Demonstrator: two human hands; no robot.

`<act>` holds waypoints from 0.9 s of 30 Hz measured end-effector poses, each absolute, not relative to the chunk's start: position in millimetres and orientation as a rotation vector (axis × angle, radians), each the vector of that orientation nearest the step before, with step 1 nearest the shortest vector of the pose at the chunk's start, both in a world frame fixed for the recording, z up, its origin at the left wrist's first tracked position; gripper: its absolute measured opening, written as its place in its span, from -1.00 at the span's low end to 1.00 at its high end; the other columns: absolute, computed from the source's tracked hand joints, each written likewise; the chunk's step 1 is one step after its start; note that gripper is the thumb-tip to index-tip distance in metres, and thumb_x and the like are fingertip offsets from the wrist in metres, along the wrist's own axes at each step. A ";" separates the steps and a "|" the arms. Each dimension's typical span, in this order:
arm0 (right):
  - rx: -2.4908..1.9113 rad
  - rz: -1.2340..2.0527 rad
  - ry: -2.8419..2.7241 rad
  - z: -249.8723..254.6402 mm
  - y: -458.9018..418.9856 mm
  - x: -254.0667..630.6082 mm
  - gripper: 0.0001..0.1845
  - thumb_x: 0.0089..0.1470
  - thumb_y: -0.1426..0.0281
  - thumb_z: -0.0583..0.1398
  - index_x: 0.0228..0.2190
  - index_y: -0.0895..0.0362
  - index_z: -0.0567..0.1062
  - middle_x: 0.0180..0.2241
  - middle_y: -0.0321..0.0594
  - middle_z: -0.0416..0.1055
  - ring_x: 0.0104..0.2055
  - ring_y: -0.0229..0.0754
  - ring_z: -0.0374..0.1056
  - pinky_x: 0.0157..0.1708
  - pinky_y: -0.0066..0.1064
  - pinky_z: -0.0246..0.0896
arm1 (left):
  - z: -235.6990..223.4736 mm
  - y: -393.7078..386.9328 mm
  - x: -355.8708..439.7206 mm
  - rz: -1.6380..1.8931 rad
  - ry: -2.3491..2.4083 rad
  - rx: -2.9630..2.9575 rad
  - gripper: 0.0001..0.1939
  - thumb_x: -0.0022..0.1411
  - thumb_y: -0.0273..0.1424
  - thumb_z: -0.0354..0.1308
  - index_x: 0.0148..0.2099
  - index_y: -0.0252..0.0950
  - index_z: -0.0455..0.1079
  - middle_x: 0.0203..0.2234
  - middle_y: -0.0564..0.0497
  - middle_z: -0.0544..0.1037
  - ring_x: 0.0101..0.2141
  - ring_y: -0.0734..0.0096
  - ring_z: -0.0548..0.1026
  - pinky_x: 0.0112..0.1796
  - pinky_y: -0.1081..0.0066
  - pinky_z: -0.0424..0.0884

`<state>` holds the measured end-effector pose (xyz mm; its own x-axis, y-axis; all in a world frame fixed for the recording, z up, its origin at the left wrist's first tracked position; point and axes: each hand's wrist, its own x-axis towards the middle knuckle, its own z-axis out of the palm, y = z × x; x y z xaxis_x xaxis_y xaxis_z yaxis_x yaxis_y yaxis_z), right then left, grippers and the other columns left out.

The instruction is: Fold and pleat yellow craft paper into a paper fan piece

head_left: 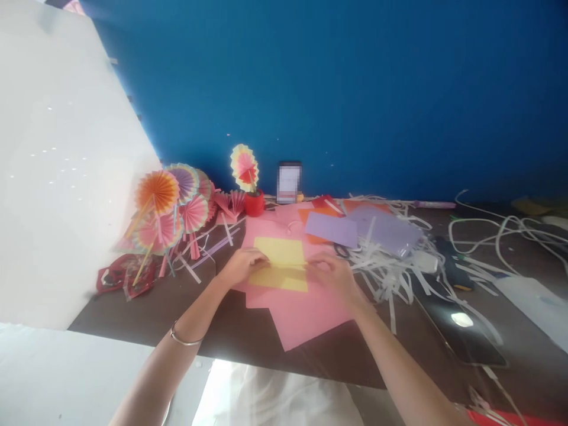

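A yellow paper sheet (280,263) lies on pink paper sheets (302,313) on a dark table (146,313). A fold line runs across the yellow sheet between my hands. My left hand (243,264) pinches its left edge with fingers closed. On its right edge my right hand (333,273) presses, fingers curled on the paper.
Several pleated paper fans on sticks (171,207) lie at the left, one standing in a red cup (254,203). Purple sheets (332,229), white paper strips (390,266), a phone (461,331) and white cables (501,231) fill the right. A blue wall (337,89) stands behind.
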<state>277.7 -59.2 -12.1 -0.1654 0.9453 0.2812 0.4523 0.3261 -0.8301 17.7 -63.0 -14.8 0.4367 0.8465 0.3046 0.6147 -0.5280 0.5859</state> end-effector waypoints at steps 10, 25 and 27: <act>-1.218 0.690 -1.822 -5.9 -64.6 273.2 -0.83 -0.04 0.23 0.19 -0.49 0.07 0.49 -0.40 -0.23 0.48 -0.32 -0.14 0.38 -0.24 -0.27 0.28 | -15.0 -61.7 17.4 0.834 1.302 2.539 -0.75 0.25 -0.26 0.03 -0.21 -0.26 0.48 -0.52 0.02 0.48 -0.42 0.44 0.41 -0.32 0.43 0.28; -1.185 0.648 -1.901 -7.3 -65.0 270.0 -0.80 -0.02 0.23 0.18 -0.49 0.06 0.54 -0.43 -0.21 0.50 -0.35 -0.13 0.39 -0.27 -0.23 0.30 | -14.7 -63.9 32.4 0.726 1.271 2.735 -0.77 0.29 -0.35 -0.03 -0.25 -0.24 0.46 -0.42 0.01 0.50 -0.30 0.40 0.40 -0.22 0.38 0.22; -1.172 0.655 -1.896 -7.2 -63.9 272.5 -0.79 -0.03 0.22 0.18 -0.50 0.06 0.55 -0.43 -0.21 0.51 -0.36 -0.12 0.39 -0.29 -0.23 0.30 | -14.3 -64.1 33.8 0.741 1.254 2.743 -0.78 0.29 -0.36 -0.03 -0.26 -0.26 0.44 -0.42 0.01 0.50 -0.32 0.41 0.41 -0.24 0.39 0.24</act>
